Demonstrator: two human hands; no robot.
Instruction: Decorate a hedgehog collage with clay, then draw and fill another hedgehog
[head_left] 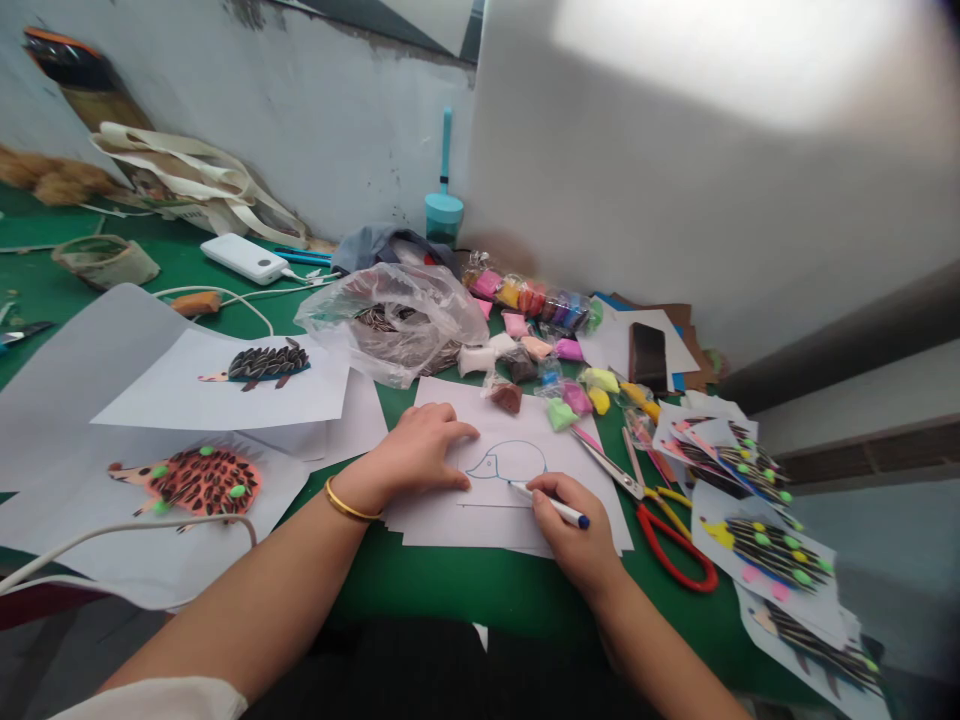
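A white sleeve [169, 700] leads to empty left fingers [459, 431] beside a blue snouted outline [519, 460], right fingers [551, 482] grasping 1 white marker [568, 512].

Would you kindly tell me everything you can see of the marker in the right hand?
The marker has a smooth, plastic-looking white barrel and a dark blue rear end. It slants in the right hand, partly covered, its tip pointing left, at the lower edge of the blue outline on the white paper. Whether the tip touches is unclear.
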